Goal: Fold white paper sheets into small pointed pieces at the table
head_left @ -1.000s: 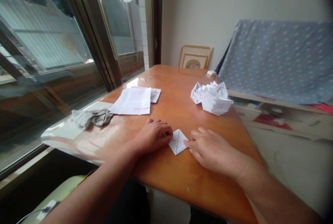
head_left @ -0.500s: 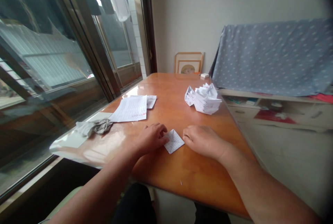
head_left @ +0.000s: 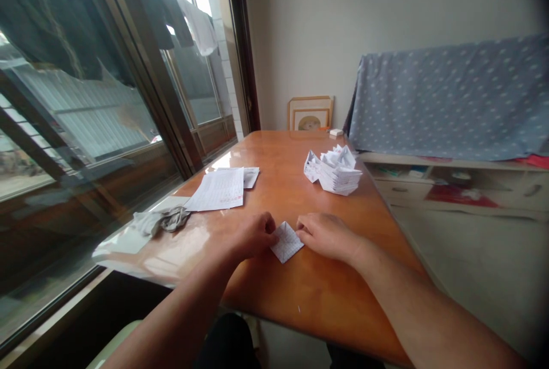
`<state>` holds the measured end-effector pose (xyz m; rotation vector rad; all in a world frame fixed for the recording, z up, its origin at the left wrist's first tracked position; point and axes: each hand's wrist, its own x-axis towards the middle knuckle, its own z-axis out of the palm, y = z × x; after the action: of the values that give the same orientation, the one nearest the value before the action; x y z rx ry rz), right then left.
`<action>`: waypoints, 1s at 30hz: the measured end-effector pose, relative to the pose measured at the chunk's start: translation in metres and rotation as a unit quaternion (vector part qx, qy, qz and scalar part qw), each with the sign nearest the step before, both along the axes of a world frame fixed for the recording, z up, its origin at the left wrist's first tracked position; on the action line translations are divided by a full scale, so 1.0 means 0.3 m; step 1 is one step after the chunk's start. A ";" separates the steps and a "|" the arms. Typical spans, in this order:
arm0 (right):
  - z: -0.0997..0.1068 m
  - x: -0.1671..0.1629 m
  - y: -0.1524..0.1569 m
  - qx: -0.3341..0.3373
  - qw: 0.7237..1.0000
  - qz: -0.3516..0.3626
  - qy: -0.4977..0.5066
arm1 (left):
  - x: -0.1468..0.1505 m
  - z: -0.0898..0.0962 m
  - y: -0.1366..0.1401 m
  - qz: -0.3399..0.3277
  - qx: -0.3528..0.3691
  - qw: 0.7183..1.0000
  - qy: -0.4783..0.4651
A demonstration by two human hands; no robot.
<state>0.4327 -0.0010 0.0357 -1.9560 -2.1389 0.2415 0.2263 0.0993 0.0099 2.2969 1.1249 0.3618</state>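
Observation:
A small folded paper square (head_left: pixel 286 245) with creases meeting near its middle lies on the wooden table, one corner pointing towards me. My left hand (head_left: pixel 257 234) is at its left corner, fingers curled and thumb on the paper. At the upper right edge, my right hand (head_left: pixel 321 233) pinches the paper between thumb and curled fingers. Farther back on the right stands a cluster of nested folded-paper pieces (head_left: pixel 337 177). Printed sheets (head_left: pixel 221 189) lie in a loose stack on the left.
A crumpled grey cloth (head_left: pixel 171 219) lies on the table (head_left: pixel 274 154) near its left edge. Framed pictures (head_left: pixel 309 114) lean at the far end, beside a small white box (head_left: pixel 336 133). Glass windows run along the left; a dotted blue cloth (head_left: pixel 450 100) hangs over something on the right.
My right hand has moved left onto the paper's edge. The left fingers have curled in more at the left corner. The camera view has tilted up slightly.

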 end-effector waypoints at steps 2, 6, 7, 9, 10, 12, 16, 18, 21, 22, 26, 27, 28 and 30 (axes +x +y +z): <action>0.001 -0.001 -0.001 0.005 1.000 0.003 0.003 | 0.000 -0.013 0.002 -0.002 -0.021 0.999 -0.028; -0.006 -0.002 0.000 0.010 1.000 0.016 0.002 | 0.006 -0.026 0.001 -0.018 -0.081 0.995 -0.052; -0.010 -0.003 0.002 0.010 1.000 0.022 0.005 | 0.007 -0.024 0.000 -0.020 -0.083 0.995 -0.051; -0.017 -0.006 0.005 0.012 0.999 0.034 0.018 | 0.009 -0.018 -0.003 -0.024 -0.080 0.995 -0.051; -0.020 -0.008 0.007 0.013 0.999 0.039 0.027 | 0.009 -0.015 -0.005 -0.026 -0.077 0.995 -0.053; -0.023 -0.011 0.010 0.020 0.997 0.050 0.049 | 0.008 -0.007 -0.008 -0.029 -0.071 0.995 -0.060; -0.026 -0.008 0.014 0.060 0.990 0.076 0.108 | 0.004 0.014 -0.016 -0.042 -0.128 0.984 -0.113; -0.034 -0.004 0.021 0.085 0.983 0.080 0.139 | 0.005 0.027 -0.021 -0.047 -0.187 0.968 -0.161; -0.061 0.001 0.045 0.137 0.965 0.039 0.219 | 0.017 0.042 -0.024 -0.025 -0.263 0.928 -0.263; -0.072 0.003 0.056 0.157 0.954 0.009 0.256 | 0.024 0.045 -0.022 -0.008 -0.281 0.911 -0.303; -0.092 0.006 0.093 0.183 0.884 -0.108 0.415 | 0.059 0.046 0.003 0.049 -0.332 0.832 -0.443; -0.089 0.004 0.096 0.171 0.865 -0.117 0.457 | 0.067 0.045 0.012 0.052 -0.349 0.811 -0.467; -0.085 0.000 0.097 0.152 0.844 -0.115 0.502 | 0.075 0.045 0.020 0.050 -0.367 0.791 -0.486; -0.073 -0.012 0.090 0.093 0.799 -0.091 0.587 | 0.089 0.046 0.033 0.049 -0.402 0.758 -0.512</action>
<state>0.4290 0.0261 0.0139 -1.2589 -1.0749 0.8824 0.2529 0.1094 0.0237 0.9737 0.5929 0.8376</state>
